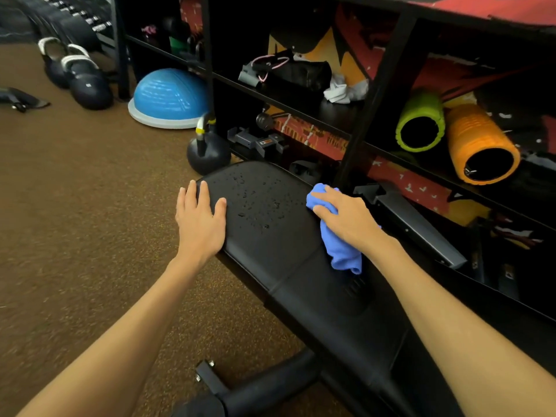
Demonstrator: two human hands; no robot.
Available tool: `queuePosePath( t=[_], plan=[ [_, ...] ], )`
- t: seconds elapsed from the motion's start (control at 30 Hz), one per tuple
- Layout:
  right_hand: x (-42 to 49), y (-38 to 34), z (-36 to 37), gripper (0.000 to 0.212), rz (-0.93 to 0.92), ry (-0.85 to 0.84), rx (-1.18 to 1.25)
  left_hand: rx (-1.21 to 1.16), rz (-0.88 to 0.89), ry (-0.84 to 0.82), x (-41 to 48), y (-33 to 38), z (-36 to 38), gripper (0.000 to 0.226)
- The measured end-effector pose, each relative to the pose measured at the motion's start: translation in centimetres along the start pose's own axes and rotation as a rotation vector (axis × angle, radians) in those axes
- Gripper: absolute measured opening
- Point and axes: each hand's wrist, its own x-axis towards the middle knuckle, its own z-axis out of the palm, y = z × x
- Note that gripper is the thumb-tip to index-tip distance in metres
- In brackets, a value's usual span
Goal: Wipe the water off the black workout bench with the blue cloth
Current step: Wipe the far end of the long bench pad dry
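free: bench pad (270, 245) centre, floor (90, 206) left; blocked: kettlebell (209, 158) beyond, shelf upright (371, 115) right

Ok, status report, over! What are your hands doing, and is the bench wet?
Left hand flat on black bench edge. Right hand holds blue cloth at bench's right side. Water drops unwiped mid-pad. Nothing between cloth and drops.
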Motion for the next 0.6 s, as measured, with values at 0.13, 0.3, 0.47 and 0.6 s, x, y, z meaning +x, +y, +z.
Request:
queuePosePath(
  t=[0.13, 0.3, 0.47, 0.6],
  plan=[
    [-2.1, 2.3, -0.8, 0.037, -0.059, 0.014, -0.007, -0.022, 0.018, 0.009, -0.1, 0.0, 0.1, 0.058],
    [1.8, 2.2, -0.4, 0.037, 0.026, 0.013, -0.075, -0.024, 0.012, 0.037, 0.1, 0.1, 0.6, 0.057],
    [5.1, 0.6, 1.6, 0.048, 0.061, -0.009, -0.078, -0.031, 0.011, 0.040, 0.1, -0.1, 0.6, 0.057],
    [3.5, -0.3, 1.9, 0.039, -0.041, -0.026, -0.107, -0.046, 0.014, 0.037, 0.1, -0.4, 0.5, 0.057]
  ],
)
